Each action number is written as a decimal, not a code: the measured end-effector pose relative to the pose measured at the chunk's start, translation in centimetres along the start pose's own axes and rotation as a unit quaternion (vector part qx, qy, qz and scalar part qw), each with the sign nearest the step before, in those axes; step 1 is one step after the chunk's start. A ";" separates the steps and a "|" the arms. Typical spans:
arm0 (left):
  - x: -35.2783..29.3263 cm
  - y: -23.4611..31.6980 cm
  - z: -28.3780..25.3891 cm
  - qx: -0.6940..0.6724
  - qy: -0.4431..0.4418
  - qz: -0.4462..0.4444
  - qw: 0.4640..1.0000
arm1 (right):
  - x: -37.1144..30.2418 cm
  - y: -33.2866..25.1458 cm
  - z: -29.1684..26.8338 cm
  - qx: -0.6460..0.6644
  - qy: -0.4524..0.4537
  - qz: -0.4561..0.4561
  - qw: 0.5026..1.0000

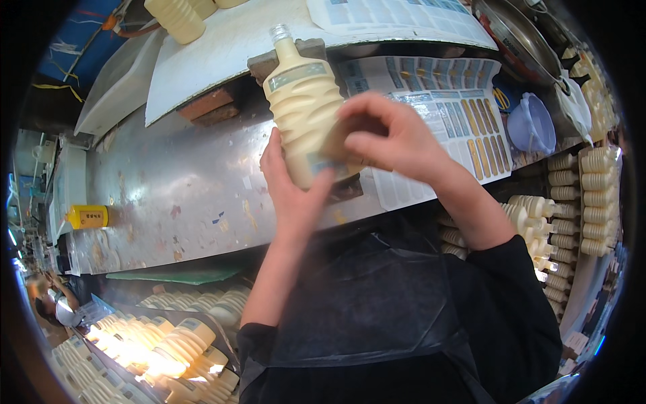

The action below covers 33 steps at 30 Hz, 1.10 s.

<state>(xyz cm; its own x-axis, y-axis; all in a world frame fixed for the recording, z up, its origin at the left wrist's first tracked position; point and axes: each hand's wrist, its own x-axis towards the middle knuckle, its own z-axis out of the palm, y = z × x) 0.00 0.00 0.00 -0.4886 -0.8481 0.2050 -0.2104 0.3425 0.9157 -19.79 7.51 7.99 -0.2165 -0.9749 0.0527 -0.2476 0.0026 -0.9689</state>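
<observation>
A cream bottle (306, 114) with wavy ridges lies on its side, its clear neck pointing away from me. One label crosses its shoulder, and another patch sits near its base. Beneath its neck end is a grey-brown block (311, 49); a dark block (348, 191) shows under the base. My left hand (293, 185) is closed around the lower left of the bottle, thumb over the base. Over the bottle's right side, my right hand (397, 138) has its fingers curled and smeared by motion. Whether it holds anything is hidden.
Label sheets (457, 111) lie right of the bottle, beside a lilac bucket (531, 124) and yellow-handled scissors (500, 99). A yellow container (89, 217) stands at the metal table's (195, 195) left end. Stacked cream bottles (599, 202) fill the right side and lower left.
</observation>
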 end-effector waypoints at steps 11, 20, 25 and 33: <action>-0.5 -0.8 -0.3 -0.055 0.050 -0.008 0.997 | -3.4 1.2 2.4 -0.298 0.007 -0.429 0.852; -0.7 -0.2 -0.9 -0.296 0.057 -0.099 0.948 | -2.2 -1.0 5.3 -0.373 0.019 -0.433 0.821; -1.0 -0.6 -1.0 -0.372 0.044 -0.115 0.920 | -3.2 -1.9 6.2 -0.395 -0.034 -0.409 0.822; -1.1 0.3 -1.4 -0.296 0.036 -0.094 0.950 | -2.1 -1.5 4.8 -0.350 0.003 -0.349 0.869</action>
<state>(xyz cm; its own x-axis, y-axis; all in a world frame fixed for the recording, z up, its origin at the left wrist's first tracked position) 1.64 0.46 0.50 -0.4255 -0.9047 0.0222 0.2348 -0.0867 0.9682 -14.42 8.50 8.13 0.2128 -0.7922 0.5719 -0.8340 -0.4522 -0.3161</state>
